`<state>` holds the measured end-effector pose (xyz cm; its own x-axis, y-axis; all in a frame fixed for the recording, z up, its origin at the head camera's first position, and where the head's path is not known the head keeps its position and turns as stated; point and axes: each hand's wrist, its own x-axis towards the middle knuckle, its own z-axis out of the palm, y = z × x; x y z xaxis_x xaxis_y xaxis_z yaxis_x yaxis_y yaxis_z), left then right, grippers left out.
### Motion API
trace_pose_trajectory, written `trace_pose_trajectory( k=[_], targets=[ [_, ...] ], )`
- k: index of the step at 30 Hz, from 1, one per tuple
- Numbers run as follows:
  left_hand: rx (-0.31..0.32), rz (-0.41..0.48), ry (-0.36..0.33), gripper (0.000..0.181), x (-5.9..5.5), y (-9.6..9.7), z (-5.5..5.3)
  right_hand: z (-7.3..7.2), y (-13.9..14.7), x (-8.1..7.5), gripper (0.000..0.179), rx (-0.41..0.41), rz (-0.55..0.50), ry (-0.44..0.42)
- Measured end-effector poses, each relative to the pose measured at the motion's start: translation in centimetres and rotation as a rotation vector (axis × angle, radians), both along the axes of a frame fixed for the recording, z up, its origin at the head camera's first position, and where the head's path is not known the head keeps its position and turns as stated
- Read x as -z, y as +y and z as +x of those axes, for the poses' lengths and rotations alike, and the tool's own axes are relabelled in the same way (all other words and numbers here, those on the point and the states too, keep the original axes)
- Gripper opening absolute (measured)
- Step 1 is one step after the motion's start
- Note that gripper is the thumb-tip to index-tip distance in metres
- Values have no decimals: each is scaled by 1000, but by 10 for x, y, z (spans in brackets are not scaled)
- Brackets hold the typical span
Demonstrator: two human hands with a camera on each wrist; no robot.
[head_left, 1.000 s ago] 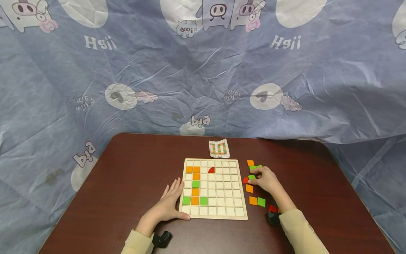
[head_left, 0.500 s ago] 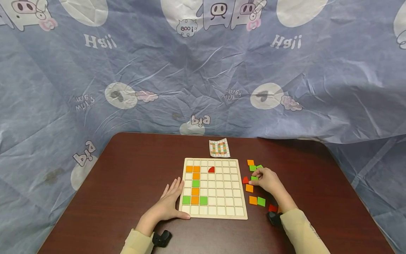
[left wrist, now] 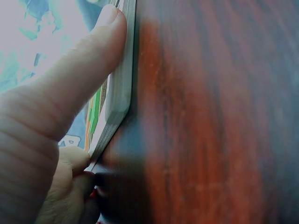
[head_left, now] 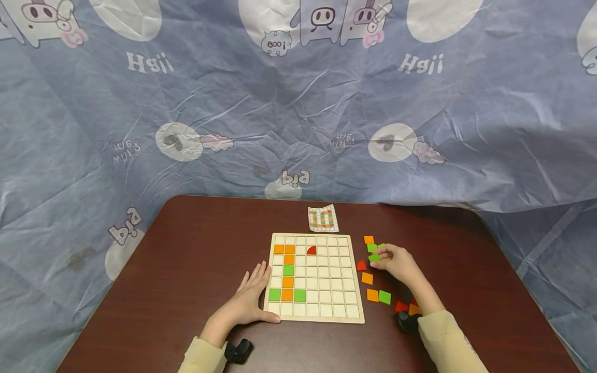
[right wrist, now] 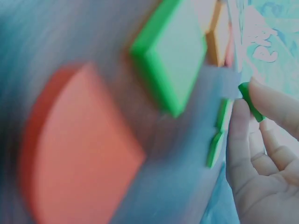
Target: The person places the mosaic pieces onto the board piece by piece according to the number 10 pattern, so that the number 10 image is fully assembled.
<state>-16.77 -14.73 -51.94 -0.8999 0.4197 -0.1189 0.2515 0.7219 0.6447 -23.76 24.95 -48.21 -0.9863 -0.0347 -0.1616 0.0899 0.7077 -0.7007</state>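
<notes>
My left hand (head_left: 249, 300) lies with straight fingers along the left edge of a pale wooden grid board (head_left: 326, 313). Its thumb (left wrist: 88, 70) touches the board's near edge. Orange and green square tiles sit in the left cells, and one red quarter-circle tile (head_left: 311, 250) lies higher up. Right of the board, my right hand (head_left: 397, 264) pinches a green square tile (right wrist: 252, 101) between thumb and forefinger. The tile is tilted above the table. Just left of that hand lies another red quarter-circle tile (head_left: 361, 266), with an orange square tile (head_left: 367, 278) below it.
More green tiles (head_left: 371, 248) and an orange tile (head_left: 369, 240) lie beyond the right hand. Nearer are an orange and green pair (head_left: 378, 296) and a red tile (head_left: 401, 306) by the wrist camera. A printed grid card (head_left: 323, 218) lies behind the board.
My right hand has moved slightly right with the green tile, uncovering the red quarter-circle tile beside it. The tile now tilts in the fingers. My left hand stays on the board's edge.
</notes>
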Motion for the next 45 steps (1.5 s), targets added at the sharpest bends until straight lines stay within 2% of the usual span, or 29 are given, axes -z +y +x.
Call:
trace_pose_trajectory(
  k=[8, 12, 18, 24, 28, 39, 45],
  targets=[
    [3, 5, -8, 125, -1, 1, 1, -2, -31, -10, 37, 71, -297, -24],
    [5, 5, -6, 126, 0, 1, 1, -3, -55, -12, 34, 53, -355, -31],
    [2, 9, -2, 126, 0, 2, 1, -5, -90, -14, 30, 2, -369, -24],
    [-1, 2, -1, 126, -1, 3, 1, -8, -116, -8, 23, -34, -271, 40],
    [-1, 8, 0, 126, -2, 3, 1, -9, -126, -2, 20, -49, -219, 50],
    [1, -1, -1, 126, 0, 2, 0, -10, -139, 5, 11, -116, -74, 107],
    [-7, -6, -3, 126, 1, 1, 0, -11, -144, 4, 10, -131, -47, 86]
  ],
)
